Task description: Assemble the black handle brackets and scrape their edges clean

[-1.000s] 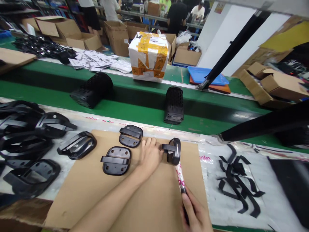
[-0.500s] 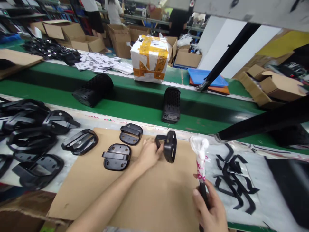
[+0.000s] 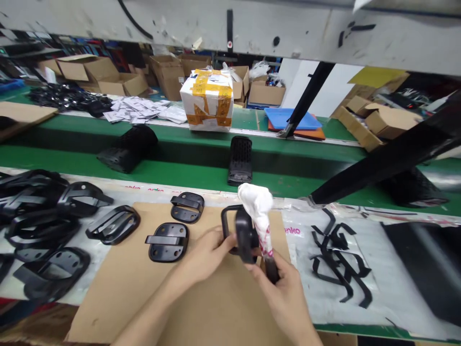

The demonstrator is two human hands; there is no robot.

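Along the far edge of the green conveyor belt (image 3: 180, 175), a cardboard carton (image 3: 206, 101) bound in yellow tape sits beside loose white papers (image 3: 135, 109), with a blue tray (image 3: 292, 118) off to the right. Black perforated mouldings (image 3: 240, 161) rest on the belt. At the near side, a cardboard sheet (image 3: 216, 312) lies on the worktop, with a heap of black plastic frames (image 3: 36, 206) off its left edge and black strips (image 3: 338, 259) on printed white plastic to its right. Two flat black brackets (image 3: 167, 241) lie on the sheet near its far edge. Centre of the sheet, the left hand (image 3: 203, 254) holds a black looped bracket (image 3: 237, 230) up clear of the cardboard, fingers closed around it. The right hand (image 3: 284, 288) is closed on a dark handle (image 3: 272, 269) topped by a white wrapped bundle (image 3: 256, 204), probably cloth or film, and its stem crosses the bracket; contact is hard to confirm from this angle. Best handling, on my read: keep the bracket braced firmly in the left hand and use light pressure from the right, so the thin loop doesn't flex or slip.
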